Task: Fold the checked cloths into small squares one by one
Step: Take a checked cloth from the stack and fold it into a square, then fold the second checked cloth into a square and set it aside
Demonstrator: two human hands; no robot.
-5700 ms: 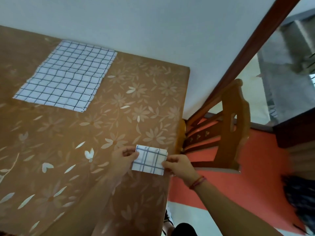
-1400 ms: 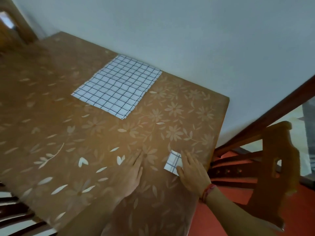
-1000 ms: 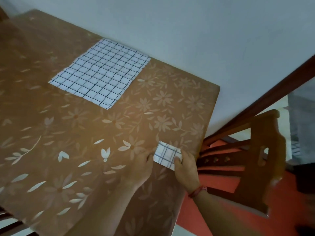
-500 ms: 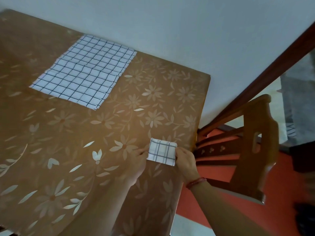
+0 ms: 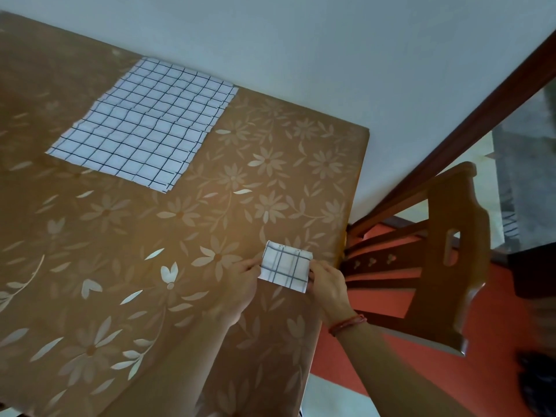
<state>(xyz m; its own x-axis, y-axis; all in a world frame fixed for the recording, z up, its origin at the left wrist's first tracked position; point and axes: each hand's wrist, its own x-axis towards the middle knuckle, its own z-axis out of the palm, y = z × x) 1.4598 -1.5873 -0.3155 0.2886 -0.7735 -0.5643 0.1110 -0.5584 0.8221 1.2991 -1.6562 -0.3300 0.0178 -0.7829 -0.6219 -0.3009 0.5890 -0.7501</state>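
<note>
Nearest me, two bare forearms come up from below, the right one with a red thread band (image 5: 347,321) round its wrist. The left hand (image 5: 237,285) lies low over the table (image 5: 126,296). Its fingers (image 5: 252,266) are bunched close together and nip the left edge of the folded cloth (image 5: 285,267). The right hand (image 5: 329,285) takes the opposite side. Its thumb lies on top of the right edge and the other fingers are tucked out of sight beneath, so it is a pinch as well.

The folded cloth sits right between the two sets of fingertips and touches both. It is a small white square crossed by a few dark lines. Whether it rests on the table or is lifted just clear of it, I cannot tell. Under the fingers the table wears a brown cover printed with pale flowers, and its right edge runs just past the right-hand fingers.

Off to the right of those fingers, beyond the table edge, a wooden chair (image 5: 451,251) stands on a red floor (image 5: 376,383), somewhat blurred.

Well beyond the fingers, up and to the left, a second checked cloth (image 5: 144,121) lies open and flat on the table, faintly rippled. Its far edge is close to the pale wall (image 5: 301,40) behind.
</note>
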